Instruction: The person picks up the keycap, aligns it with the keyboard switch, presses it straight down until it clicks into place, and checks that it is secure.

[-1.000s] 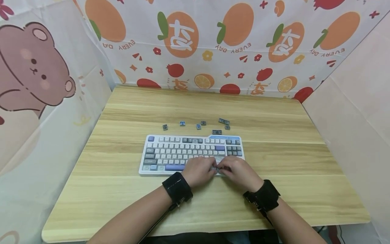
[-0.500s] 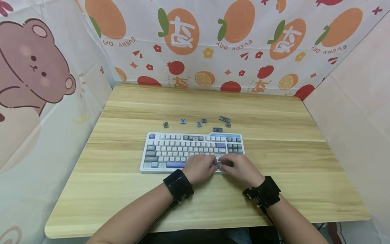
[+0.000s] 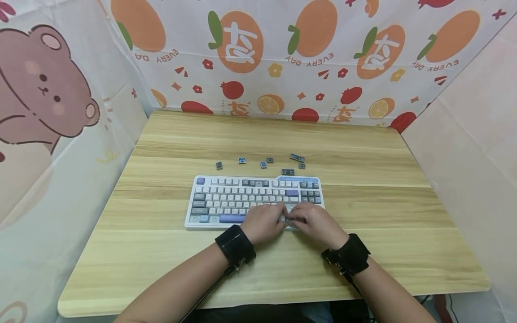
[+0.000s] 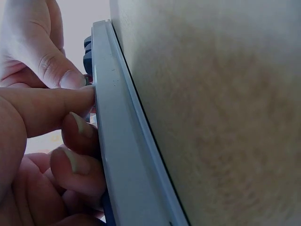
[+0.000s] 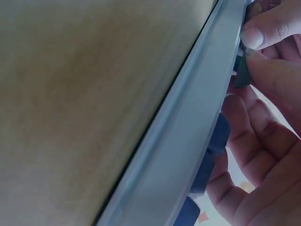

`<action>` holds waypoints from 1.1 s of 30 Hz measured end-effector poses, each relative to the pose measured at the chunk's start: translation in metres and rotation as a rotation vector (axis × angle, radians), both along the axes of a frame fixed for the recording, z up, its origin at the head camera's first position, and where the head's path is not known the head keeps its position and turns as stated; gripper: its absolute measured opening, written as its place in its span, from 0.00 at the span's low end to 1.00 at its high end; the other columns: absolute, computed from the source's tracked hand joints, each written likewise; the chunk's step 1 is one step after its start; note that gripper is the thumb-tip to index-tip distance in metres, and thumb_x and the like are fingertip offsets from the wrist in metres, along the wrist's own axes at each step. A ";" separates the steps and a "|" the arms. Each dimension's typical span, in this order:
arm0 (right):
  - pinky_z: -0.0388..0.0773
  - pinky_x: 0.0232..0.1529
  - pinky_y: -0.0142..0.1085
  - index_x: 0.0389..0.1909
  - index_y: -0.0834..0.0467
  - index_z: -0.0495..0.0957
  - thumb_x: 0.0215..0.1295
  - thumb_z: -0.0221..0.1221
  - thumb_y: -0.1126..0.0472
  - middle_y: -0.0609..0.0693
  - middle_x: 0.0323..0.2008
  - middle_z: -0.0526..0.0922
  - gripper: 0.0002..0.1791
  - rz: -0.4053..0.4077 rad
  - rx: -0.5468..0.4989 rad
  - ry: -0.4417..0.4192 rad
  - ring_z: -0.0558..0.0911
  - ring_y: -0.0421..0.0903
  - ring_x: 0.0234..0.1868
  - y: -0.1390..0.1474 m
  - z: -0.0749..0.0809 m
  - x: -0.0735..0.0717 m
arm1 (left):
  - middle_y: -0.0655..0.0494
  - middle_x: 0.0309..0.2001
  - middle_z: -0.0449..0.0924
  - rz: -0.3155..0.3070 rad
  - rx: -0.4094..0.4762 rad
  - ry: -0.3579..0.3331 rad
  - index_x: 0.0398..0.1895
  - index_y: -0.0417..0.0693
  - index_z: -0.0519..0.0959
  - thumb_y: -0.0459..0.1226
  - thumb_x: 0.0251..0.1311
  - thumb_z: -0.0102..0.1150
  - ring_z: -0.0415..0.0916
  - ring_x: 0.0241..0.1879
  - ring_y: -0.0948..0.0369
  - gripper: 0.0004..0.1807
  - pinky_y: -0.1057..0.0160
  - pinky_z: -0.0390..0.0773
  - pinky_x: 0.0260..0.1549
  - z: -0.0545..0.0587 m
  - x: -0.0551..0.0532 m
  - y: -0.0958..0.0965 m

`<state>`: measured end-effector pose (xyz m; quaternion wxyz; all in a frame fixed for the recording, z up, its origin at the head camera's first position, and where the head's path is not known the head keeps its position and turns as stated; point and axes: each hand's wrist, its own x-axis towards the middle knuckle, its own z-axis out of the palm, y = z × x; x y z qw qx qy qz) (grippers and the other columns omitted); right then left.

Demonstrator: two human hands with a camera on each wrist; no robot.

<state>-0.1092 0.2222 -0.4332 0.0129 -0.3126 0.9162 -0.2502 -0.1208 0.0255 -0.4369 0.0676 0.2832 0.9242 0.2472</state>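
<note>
A white keyboard [image 3: 226, 202] with white, grey and purple keycaps lies before me on the wooden table. Over its lower right part my left hand [image 3: 264, 220] bends its fingers, with the thumb [image 4: 70, 99] touching by the front edge. What lies under these fingertips is hidden, so I cannot tell whether they pinch anything. Close on the right, my right hand [image 3: 319, 223] pinches a small grey-green keycap [image 5: 242, 73] between thumb and finger, just at the keyboard's front rim. The two hands' fingertips nearly meet.
Behind the keyboard lie several loose keycaps, among them a blue one [image 3: 242, 160], a long dark one [image 3: 297, 158] and another long one [image 3: 287, 172]. Black bands [image 3: 235, 245] wrap both wrists. A fruit-print cloth [image 3: 278, 58] hangs at the table's far edge.
The right hand's fingertips have shifted slightly, drawing nearer to the left hand's than half a second ago. The left hand and the loose keycaps stay in place; the head view tilted a little.
</note>
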 end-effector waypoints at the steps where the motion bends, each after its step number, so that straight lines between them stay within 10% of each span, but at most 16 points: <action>1: 0.79 0.46 0.32 0.40 0.52 0.87 0.62 0.66 0.62 0.41 0.38 0.86 0.07 0.001 0.003 0.004 0.81 0.36 0.43 0.000 0.000 0.000 | 0.61 0.27 0.81 0.002 0.002 0.001 0.41 0.54 0.80 0.44 0.59 0.64 0.73 0.24 0.65 0.09 0.63 0.68 0.21 0.000 0.000 0.000; 33: 0.80 0.40 0.30 0.45 0.53 0.85 0.60 0.68 0.62 0.43 0.39 0.86 0.12 -0.142 -0.053 -0.040 0.81 0.34 0.38 0.002 -0.001 0.001 | 0.65 0.23 0.74 0.001 0.041 -0.074 0.47 0.51 0.80 0.44 0.59 0.65 0.70 0.22 0.65 0.14 0.64 0.67 0.20 0.002 0.000 -0.003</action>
